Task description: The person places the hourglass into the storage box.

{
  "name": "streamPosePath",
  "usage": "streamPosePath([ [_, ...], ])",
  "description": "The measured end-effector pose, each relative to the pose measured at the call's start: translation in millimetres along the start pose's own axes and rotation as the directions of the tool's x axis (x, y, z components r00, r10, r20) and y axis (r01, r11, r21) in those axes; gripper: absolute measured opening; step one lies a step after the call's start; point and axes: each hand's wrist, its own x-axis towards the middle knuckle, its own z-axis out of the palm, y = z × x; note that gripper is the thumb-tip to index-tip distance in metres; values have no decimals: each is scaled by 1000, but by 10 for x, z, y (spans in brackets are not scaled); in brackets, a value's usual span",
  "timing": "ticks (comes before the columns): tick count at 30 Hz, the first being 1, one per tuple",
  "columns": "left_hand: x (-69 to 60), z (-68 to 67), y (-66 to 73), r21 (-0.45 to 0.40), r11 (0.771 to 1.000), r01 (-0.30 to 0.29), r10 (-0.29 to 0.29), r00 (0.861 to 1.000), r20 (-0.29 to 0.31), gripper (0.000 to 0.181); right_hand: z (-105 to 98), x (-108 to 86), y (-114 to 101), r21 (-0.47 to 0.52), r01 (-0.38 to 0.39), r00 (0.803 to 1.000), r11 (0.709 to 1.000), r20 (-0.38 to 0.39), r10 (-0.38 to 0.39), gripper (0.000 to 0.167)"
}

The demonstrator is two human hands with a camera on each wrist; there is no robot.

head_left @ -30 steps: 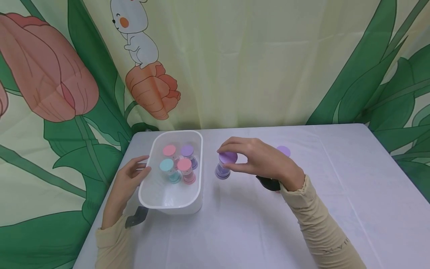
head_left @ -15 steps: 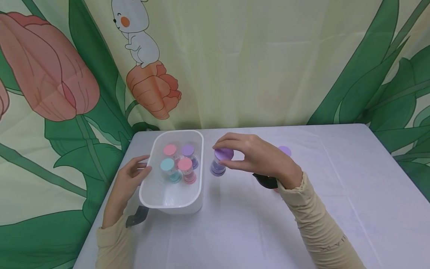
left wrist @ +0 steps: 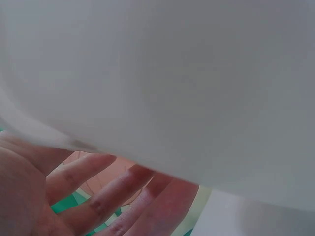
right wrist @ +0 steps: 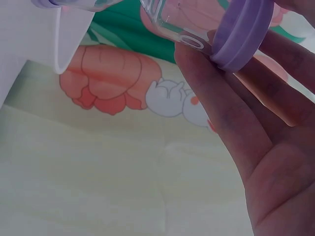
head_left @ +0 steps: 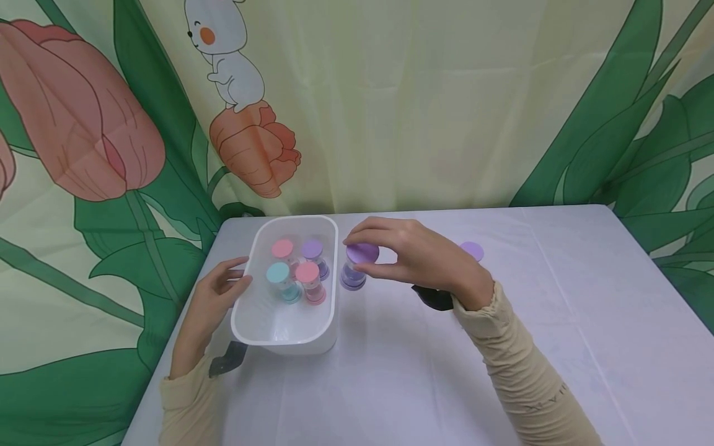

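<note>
While the thumb and fingers of the right hand [head_left: 421, 254] are pinched around the top cap of a purple hourglass [head_left: 354, 275], the left hand [head_left: 213, 298] just has relaxed fingers against the outside of a white bin [head_left: 279, 328]. So the hourglass sits below those right fingertips, right next to the bin's rim; can't tell if its base clears the table. Inside the bin: two pink hourglasses [head_left: 314, 293], plus a blue one [head_left: 287, 292] and a second purple one [head_left: 312, 249]. Bin's toward the far left corner of the white-covered table [head_left: 390, 396], with a cartoon curtain [head_left: 424, 111] beyond the far edge. Another purple cap [head_left: 472, 249] peeks out behind the right hand, rest hidden. Left wrist view's mostly bin wall.
</note>
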Motion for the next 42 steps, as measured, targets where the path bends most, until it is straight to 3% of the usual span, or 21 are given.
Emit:
streamPosePath([
  [25, 3, 15, -1, -2, 1000, -8, 8, 1000, -12, 61, 195, 203, -50, 20, 77, 997, 997, -6, -77, 27],
  [32, -13, -15, 25, -4, 999, -43, 43, 999, -4, 55, 240, 258, -70, 21, 89, 996, 996, -9, -89, 26],
  [42, -6, -3, -6, 1, 999, -48, 48, 999, -7, 55, 293, 353, -101, 31, 96, 995, 995, -1, -96, 28],
])
